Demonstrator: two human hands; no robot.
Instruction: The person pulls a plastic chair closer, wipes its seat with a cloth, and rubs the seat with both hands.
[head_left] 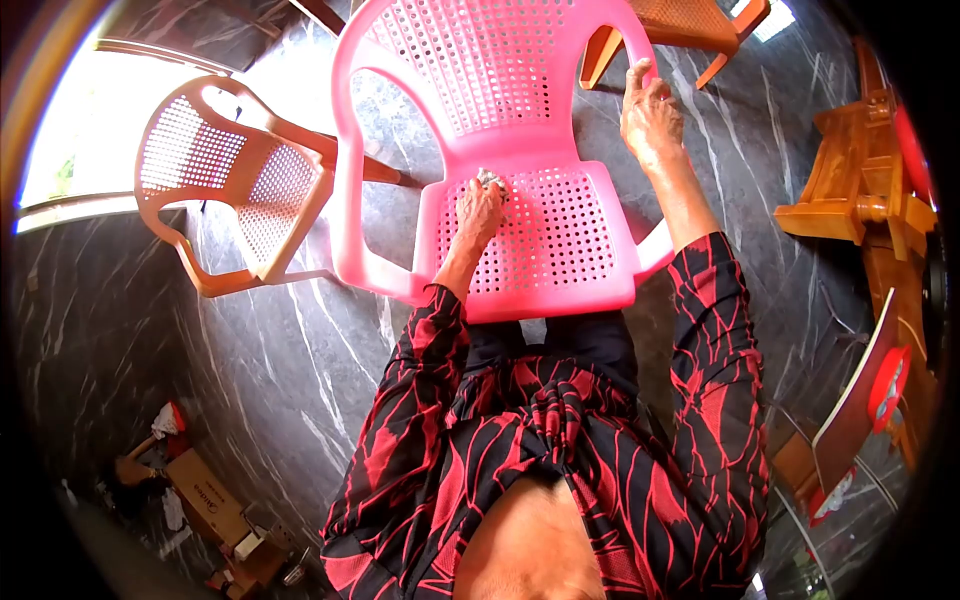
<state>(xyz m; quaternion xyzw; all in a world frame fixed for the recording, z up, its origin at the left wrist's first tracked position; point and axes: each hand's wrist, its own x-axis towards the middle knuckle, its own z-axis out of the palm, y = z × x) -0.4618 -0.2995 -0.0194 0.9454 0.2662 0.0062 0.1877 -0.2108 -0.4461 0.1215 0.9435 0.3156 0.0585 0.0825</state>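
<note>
A pink plastic chair (545, 285) with a perforated seat and back stands right in front of me. On the left part of its seat, my left hand (480, 212) presses down a small crumpled greyish cloth (491, 180), its fingers closed over it. My right hand (652, 118) grips the chair's armrest (633, 38) on the right side, with its fingers partly curled around the edge. The underside of that grip is hidden.
A brown plastic chair (255, 195) stands to the left, and another brown chair (690, 22) is at the top right. Wooden furniture (850, 180) lines the right side. A cardboard box (207, 497) and clutter lie at the lower left on dark marbled flooring.
</note>
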